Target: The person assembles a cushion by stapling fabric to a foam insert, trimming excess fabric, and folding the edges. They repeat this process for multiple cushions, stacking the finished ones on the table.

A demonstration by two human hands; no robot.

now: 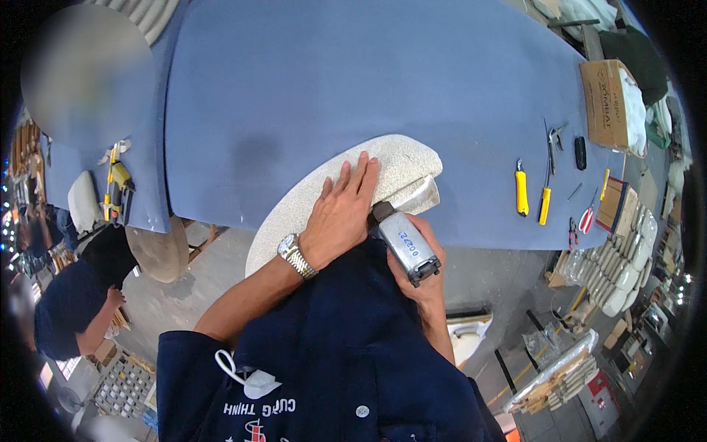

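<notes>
A curved cushion panel (403,156) covered in cream textured fabric lies at the table's near edge, its left end reaching out past the edge. My left hand (340,215) rests flat on it, fingers stretched out, with a metal watch on the wrist. Wrapped in my right hand (426,283) is a silver staple gun (409,247). Its dark nose is at the panel's inner edge, beside my left hand; whether it touches is hidden. A loose flap of pale fabric (420,195) sticks out at the panel's right end.
On the blue table (331,74), yellow-handled cutters (521,193), a yellow knife (545,206), red scissors (586,219) and pliers (573,234) lie right. A cardboard box (607,107) stands at the far right. Another person (70,302) is at the left, near another staple gun (120,180).
</notes>
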